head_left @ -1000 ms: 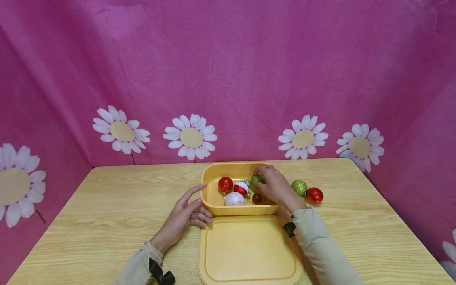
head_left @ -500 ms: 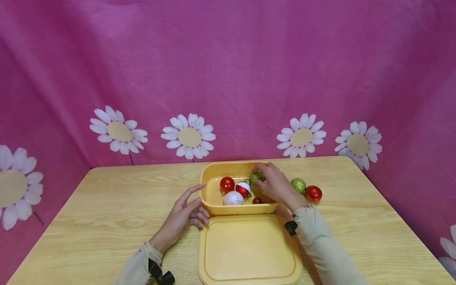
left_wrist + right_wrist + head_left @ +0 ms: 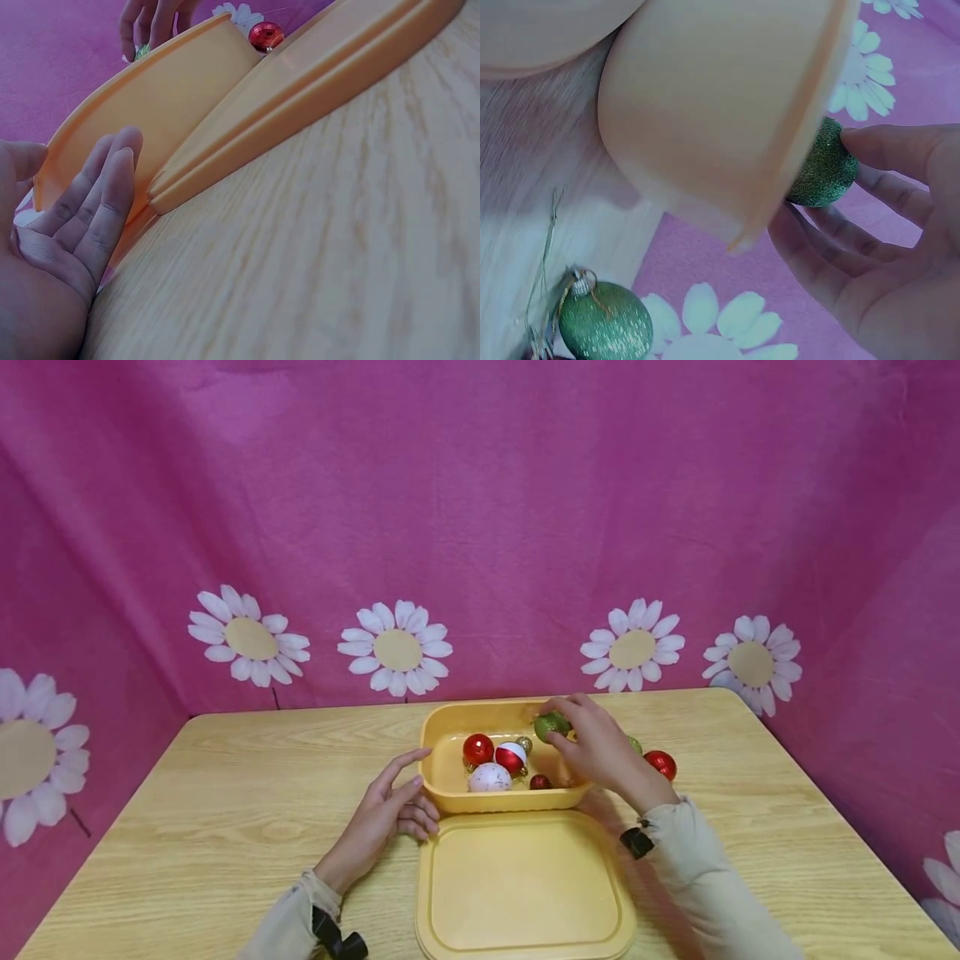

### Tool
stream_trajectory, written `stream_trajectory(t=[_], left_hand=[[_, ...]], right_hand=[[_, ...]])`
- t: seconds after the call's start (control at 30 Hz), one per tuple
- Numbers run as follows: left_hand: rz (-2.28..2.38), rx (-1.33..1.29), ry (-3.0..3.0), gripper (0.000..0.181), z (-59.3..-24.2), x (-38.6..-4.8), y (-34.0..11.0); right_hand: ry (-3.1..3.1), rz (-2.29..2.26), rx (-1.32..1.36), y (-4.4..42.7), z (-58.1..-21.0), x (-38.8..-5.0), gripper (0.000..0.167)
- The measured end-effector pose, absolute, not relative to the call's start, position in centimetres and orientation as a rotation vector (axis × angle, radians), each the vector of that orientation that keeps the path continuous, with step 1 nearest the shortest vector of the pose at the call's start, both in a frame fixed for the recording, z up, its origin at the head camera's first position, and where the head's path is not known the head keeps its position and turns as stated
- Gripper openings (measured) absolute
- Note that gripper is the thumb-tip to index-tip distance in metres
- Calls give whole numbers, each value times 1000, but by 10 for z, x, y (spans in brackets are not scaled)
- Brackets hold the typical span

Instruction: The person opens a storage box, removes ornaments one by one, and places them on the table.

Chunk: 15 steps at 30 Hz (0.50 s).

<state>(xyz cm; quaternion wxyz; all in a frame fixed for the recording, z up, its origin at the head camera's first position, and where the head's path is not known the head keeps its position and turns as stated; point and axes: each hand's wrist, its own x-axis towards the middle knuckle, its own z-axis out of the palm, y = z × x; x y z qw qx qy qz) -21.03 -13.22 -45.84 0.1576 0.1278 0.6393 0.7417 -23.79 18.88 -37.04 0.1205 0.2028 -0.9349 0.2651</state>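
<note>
My right hand (image 3: 600,745) pinches a green glitter ball (image 3: 552,727) over the right part of the yellow box (image 3: 480,803). In the right wrist view the thumb and fingers hold that green ball (image 3: 826,166) at the box's rim (image 3: 799,127). Inside the box lie a red ball (image 3: 477,749), a red and white ball (image 3: 511,757), a pale speckled ball (image 3: 490,777), a small dark red ball (image 3: 539,782) and a small gold ball (image 3: 524,744). My left hand (image 3: 378,818) rests at the box's left end with extended fingers; the left wrist view shows it (image 3: 75,225) beside the wall.
A yellow lid (image 3: 525,885) lies flat on the wooden table (image 3: 225,827), in front of the box. To the right of the box are a red ball (image 3: 660,765) and another green ball (image 3: 606,324), partly behind my right hand in the head view. A flowered pink cloth (image 3: 480,527) hangs behind.
My right hand has lifted slightly and shifted right with the green ball, uncovering the small gold ball. The left hand has stayed nearly still.
</note>
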Motion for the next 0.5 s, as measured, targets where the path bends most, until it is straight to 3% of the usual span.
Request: stream_trajectory(t=[0.5], left_hand=[[2122,386,1828,53,-459,-210,-132]], right_hand=[[-2571,795,627,223,-362,-223,27]])
